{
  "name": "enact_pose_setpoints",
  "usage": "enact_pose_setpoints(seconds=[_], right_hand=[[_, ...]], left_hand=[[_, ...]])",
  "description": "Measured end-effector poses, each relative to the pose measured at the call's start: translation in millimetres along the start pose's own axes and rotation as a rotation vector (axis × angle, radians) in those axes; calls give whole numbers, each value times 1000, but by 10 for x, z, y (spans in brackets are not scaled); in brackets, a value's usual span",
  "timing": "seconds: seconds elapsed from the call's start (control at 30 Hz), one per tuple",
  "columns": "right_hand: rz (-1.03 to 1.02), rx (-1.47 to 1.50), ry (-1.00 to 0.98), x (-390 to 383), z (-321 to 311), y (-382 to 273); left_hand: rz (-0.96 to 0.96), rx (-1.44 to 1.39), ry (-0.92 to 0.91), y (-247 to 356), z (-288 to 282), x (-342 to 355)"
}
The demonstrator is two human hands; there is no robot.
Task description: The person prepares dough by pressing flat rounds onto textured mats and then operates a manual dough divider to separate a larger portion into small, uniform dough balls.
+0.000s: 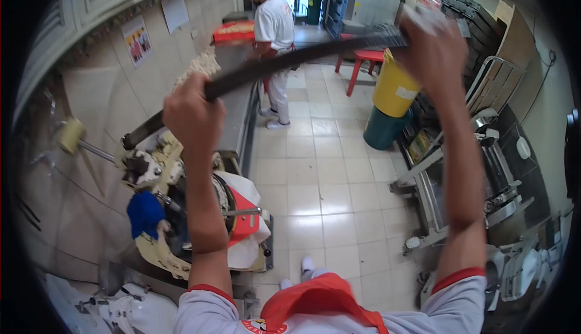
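Note:
I hold a long dark bar [302, 52] raised across the view. My left hand [195, 110] is wrapped round it left of center, above a cream machine [158, 240] with a red part [245, 216], a blue cloth [144, 210] and a horizontal metal handle. The bar's left end extends down toward the top of that machine; I cannot tell if it is attached. My right hand [434, 46] is closed on the bar's other end, with something pale and blurred at the fingers.
A co-worker [272, 25] stands at the left counter [239, 122] near a red tray [233, 31] and pale dough [200, 64]. At right are stacked yellow [393, 92] and green [381, 131] bins, a red stool [357, 55] and a metal machine [442, 195]. Tiled floor [321, 188] runs between.

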State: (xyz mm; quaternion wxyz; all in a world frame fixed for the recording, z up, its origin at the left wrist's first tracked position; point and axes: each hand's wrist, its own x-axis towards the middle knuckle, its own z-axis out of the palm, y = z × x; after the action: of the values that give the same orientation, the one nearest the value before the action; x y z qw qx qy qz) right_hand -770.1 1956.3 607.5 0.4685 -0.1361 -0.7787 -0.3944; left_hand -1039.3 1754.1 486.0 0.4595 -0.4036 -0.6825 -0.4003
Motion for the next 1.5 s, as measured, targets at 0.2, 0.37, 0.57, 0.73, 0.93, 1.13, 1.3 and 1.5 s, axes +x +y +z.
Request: enact_pose_setpoints(seconds=[0.2,0.37,0.57,0.73,0.93,1.13,1.3,1.5], right_hand=[[687,36,-769,-4448,623,-1701],[668,375,-878,-3830,572,-1443],[340,803,-1594,-3327,884,-936],[229,1018,-1693,-3719,1082,-701],[470,917,-1083,-3871,962,-1204],[288,1224,-1575,-3552,1010,-569],[173,1350,-1732,-3522,1103,-387],[146,1342,-1685,-4938,1912,-2058]], left_hand=[[134,-115,-509,505,652,-2477],[28,-241,-623,448,459,-2251],[-229,225,-1154,-513,386,-3820],[210,169,-793,-974,1062,-4216],[-164,188,-1293,-1069,810,-4264],[-246,177,-1139,-870,1071,-4178],[-353,375,-1227,-644,1359,-3896],[-363,468,-1054,-896,1872,-4182]])
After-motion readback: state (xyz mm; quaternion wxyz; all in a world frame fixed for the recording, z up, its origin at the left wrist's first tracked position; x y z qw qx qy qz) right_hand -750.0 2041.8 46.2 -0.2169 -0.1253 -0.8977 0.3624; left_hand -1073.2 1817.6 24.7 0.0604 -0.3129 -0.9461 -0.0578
